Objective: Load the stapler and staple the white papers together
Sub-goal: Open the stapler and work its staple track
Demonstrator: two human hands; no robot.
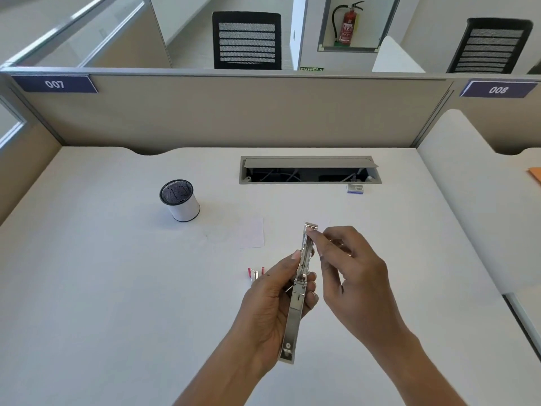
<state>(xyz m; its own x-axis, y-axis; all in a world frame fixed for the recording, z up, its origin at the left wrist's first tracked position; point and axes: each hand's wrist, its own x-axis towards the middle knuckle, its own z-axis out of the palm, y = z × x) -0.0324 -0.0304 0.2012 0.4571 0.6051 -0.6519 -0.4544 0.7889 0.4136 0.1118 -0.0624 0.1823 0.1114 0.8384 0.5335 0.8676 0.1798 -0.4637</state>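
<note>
A silver metal stapler (298, 291) is swung fully open and held lengthwise above the desk. My left hand (272, 306) grips it around the hinge, thumb along its left side. My right hand (348, 265) pinches at the far end of the staple channel with thumb and forefinger; whether staples are between the fingers I cannot tell. A small white paper (251, 232) lies flat on the desk beyond the hands. Another white paper's corner (325, 222) shows faintly behind the stapler tip. A small staple box (354, 188) sits near the cable hatch.
A white mesh-topped pen cup (181, 200) stands at the left. A small red and silver object (256, 272) lies by my left hand. An open cable hatch (310, 170) is sunk in the desk's back. Beige partitions enclose the white desk (117, 288).
</note>
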